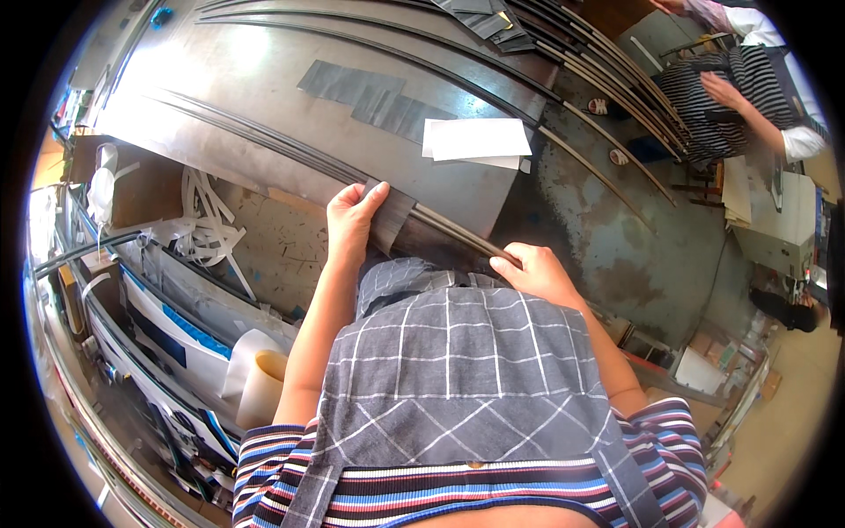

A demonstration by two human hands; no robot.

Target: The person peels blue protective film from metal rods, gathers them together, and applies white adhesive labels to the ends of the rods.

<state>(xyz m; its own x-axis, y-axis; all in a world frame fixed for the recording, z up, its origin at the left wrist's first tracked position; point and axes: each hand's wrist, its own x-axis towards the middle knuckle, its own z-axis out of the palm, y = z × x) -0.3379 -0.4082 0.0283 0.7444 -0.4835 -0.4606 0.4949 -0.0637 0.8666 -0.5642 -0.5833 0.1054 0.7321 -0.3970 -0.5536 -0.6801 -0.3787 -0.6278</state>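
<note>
A bundle of long, thin dark strips [453, 231] runs diagonally along the near edge of a metal-topped table [264, 66], its right end reaching past the edge in front of my body. A dark grey flat piece of sheet [393, 211] lies across the bundle. My left hand [349, 222] pinches this sheet against the strips, thumb on top. Farther right, my right hand [541, 271] is closed round the end of the bundle, with its thumb along the strips. The fingers beneath are hidden in both hands.
Dark grey sheet pieces [356, 95] and white paper [480, 139] lie on the table. More long strips [387, 55] cross its far side and overhang the floor. White scrap strips [211, 220] and a pale roll [264, 378] are at left. A person in a striped apron [704, 92] stands far right.
</note>
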